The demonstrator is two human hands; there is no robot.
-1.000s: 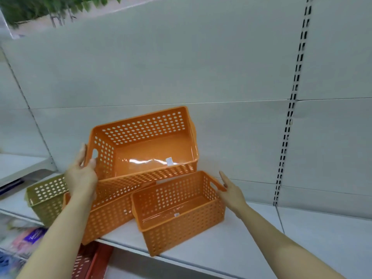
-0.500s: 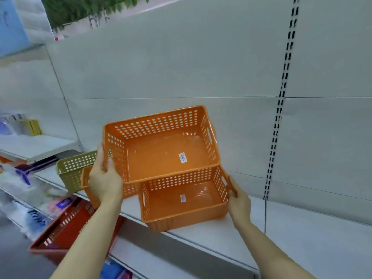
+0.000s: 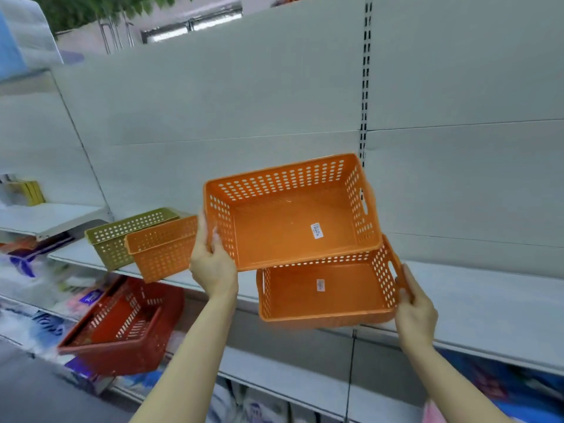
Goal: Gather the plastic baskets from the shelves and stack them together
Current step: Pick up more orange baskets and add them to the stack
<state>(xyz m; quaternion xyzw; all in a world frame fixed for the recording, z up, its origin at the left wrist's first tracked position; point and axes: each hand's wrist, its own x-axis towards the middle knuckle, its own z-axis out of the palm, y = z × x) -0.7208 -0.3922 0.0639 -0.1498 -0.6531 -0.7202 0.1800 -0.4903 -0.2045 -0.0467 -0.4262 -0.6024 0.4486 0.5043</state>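
Observation:
My left hand (image 3: pixel 213 264) grips the left wall of an orange perforated basket (image 3: pixel 287 227), held up and tilted toward me. Directly below it is a second orange basket (image 3: pixel 323 294), its front hanging past the shelf edge; my right hand (image 3: pixel 412 309) holds its right handle. The upper basket overlaps the lower one's back rim. A third orange basket (image 3: pixel 161 248) and an olive-green basket (image 3: pixel 122 233) stand side by side on the same shelf (image 3: pixel 488 309) to the left.
A red shopping basket (image 3: pixel 122 325) hangs below the shelf at the left. Packaged goods (image 3: pixel 33 279) fill the lower shelves. The grey back panel (image 3: pixel 244 102) rises behind, with a slotted upright (image 3: pixel 364 87).
The view swung left. The upper basket came right and over the lower one. My right hand closed on the lower basket's handle and drew that basket forward over the shelf edge.

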